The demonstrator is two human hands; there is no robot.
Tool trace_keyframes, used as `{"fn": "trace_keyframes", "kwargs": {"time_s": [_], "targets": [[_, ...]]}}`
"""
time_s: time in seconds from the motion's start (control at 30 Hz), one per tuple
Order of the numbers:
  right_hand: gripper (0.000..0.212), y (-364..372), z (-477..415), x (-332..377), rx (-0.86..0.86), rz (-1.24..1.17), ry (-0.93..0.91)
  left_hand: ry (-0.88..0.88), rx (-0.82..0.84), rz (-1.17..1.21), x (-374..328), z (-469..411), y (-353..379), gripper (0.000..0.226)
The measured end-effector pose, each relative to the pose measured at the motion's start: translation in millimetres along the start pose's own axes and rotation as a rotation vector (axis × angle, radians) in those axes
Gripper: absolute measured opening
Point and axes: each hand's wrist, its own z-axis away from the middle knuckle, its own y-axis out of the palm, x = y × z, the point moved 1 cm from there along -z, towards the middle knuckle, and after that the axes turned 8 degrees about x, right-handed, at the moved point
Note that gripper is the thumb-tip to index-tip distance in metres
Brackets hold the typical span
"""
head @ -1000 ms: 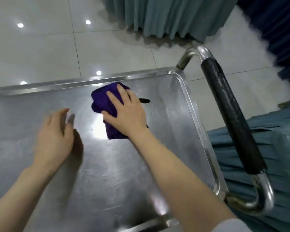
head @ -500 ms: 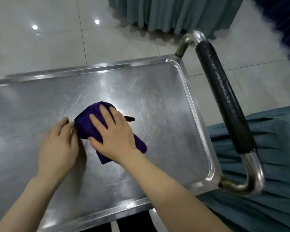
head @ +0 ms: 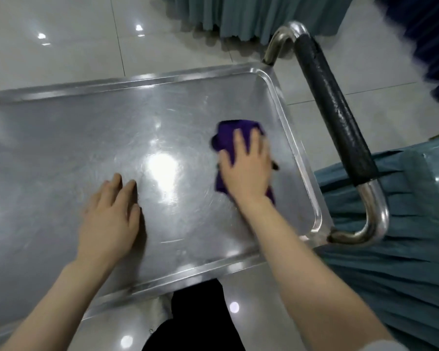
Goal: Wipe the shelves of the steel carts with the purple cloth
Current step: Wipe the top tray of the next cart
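Right hand (head: pixel 246 171) flat, fingers spread, pressing the purple cloth (head: pixel 230 138) on the cart shelf (head: pixel 61 138) near its right edge. Left hand (head: pixel 109 219) flat on the shelf near the front edge, holding nothing.

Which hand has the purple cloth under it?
The right hand, pressed flat on the purple cloth; the left hand rests on the bare steel shelf.

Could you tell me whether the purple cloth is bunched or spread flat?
Bunched: the purple cloth forms a thick, compact wad under the right hand.
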Motion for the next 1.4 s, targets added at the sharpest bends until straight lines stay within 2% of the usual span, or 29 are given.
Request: {"fn": "trace_keyframes", "kwargs": {"time_s": [0.07,0.13,0.23,0.3,0.4,0.47,0.53,0.63,0.73,0.83,0.93,1.0,1.13,1.23,1.3,1.4], "targets": [[0.064,20,42,51,0.029,0.023,-0.231,0.052,0.026,-0.039,6,4,-3,0.049],[0.066,37,85,90,0.129,0.044,-0.398,0.077,0.054,-0.041,17,3,-8,0.047],[0.064,38,105,91,0.201,0.030,-0.470,0.028,0.048,0.020,37,10,-15,0.043],[0.061,25,92,52,0.162,0.021,-0.396,0.023,0.053,0.011,47,21,-15,0.048],[0.058,-3,70,-46,0.034,0.030,-0.054,0.047,0.081,-0.064,58,40,-5,0.055],[0.059,-20,68,-99,0.025,0.078,0.126,0.068,0.104,-0.077,63,49,-2,0.056],[0.061,-22,75,-110,0.048,0.125,0.197,0.084,0.117,-0.085,64,58,1,0.058],[0.060,-6,102,-59,0.051,0.113,0.130,0.113,0.122,-0.090,62,79,2,0.058],[0.060,18,143,28,0.077,0.108,-0.081,0.147,0.156,-0.102,65,98,2,0.057],[0.064,45,182,104,0.172,0.092,-0.335,0.179,0.189,-0.074,74,110,0,0.059],[0.064,43,184,108,0.233,0.073,-0.466,0.185,0.209,-0.033,89,116,-8,0.060],[0.061,33,174,69,0.210,0.055,-0.411,0.179,0.212,-0.029,102,120,-12,0.058],[0.058,4,138,-44,0.051,0.022,0.021,0.147,0.182,0.006,126,131,-16,0.055],[0.060,-5,119,-69,0.057,0.023,0.281,0.156,0.130,0.074,138,136,-15,0.051],[0.060,3,118,-36,0.019,0.046,0.259,0.133,0.094,0.105,142,138,-14,0.050],[0.062,32,145,70,0.050,0.098,-0.003,0.088,0.063,0.157,145,143,-16,0.048]]}}
